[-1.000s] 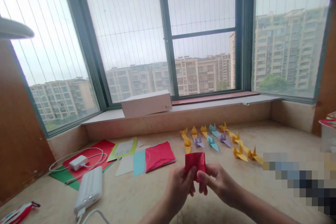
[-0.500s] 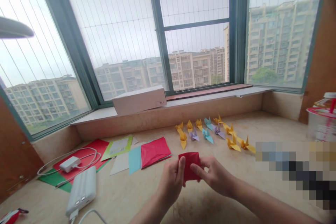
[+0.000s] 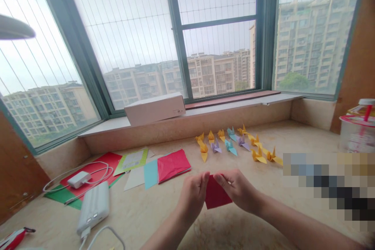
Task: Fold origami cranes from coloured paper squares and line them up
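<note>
A small folded square of dark red paper is held up between my two hands above the stone counter. My left hand grips its left edge, thumb upright at the top corner. On the other side my right hand pinches the upper right edge, its thumb lying over the paper. The fingers behind the sheet are hidden. Beyond my hands stand several folded paper cranes in yellow, lilac and light blue. Left of them lies a stack of red paper sheets.
Light blue and grey sheets lie beside the stack. Farther left are a white charger with its cable and a white power bank. A white box rests on the sill, and a plastic cup stands at the right.
My hands have shifted their hold toward the paper's upper edge. The red paper has turned and tilted, and its lower part now shows below my fingers.
</note>
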{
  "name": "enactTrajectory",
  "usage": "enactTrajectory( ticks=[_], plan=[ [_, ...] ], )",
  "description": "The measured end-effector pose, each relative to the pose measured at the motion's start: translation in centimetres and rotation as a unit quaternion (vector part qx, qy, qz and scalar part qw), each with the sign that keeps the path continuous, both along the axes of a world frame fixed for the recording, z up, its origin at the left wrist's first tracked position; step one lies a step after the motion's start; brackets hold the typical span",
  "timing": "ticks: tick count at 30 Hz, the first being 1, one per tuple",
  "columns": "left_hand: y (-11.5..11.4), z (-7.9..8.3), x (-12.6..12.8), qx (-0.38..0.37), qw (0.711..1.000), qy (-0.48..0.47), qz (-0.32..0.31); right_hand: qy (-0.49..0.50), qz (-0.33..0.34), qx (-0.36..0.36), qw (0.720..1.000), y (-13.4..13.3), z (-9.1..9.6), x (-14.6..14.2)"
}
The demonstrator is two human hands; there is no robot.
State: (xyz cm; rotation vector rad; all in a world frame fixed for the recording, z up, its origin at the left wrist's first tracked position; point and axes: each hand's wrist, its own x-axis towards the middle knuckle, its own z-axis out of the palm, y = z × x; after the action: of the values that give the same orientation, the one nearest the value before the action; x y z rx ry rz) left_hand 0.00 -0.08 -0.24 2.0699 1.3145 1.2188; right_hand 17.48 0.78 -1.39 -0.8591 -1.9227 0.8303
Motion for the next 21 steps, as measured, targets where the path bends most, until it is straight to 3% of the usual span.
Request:
enactTrajectory(
  ticks=[6, 12, 16, 21],
  plan=[
    [-0.3, 0.0, 0.4, -0.085, 0.994, -0.049, -0.052, 0.022, -0.005, 0.008, 1.000, -0.2, 0.2, 0.0],
    [-0.2, -0.6, 0.9, -0.203, 0.960, -0.149, -0.121, 0.093, -0.054, -0.015, 0.994, -0.2, 0.5, 0.0],
    [0.0, -0.7, 0.9, -0.188, 0.965, -0.151, -0.104, 0.109, -0.061, -0.017, 0.992, -0.1, 0.7, 0.1],
    [0.3, -0.1, 0.6, -0.142, 0.970, -0.187, -0.060, 0.132, 0.003, -0.089, 0.987, -0.3, 1.1, -0.2]
  ],
)
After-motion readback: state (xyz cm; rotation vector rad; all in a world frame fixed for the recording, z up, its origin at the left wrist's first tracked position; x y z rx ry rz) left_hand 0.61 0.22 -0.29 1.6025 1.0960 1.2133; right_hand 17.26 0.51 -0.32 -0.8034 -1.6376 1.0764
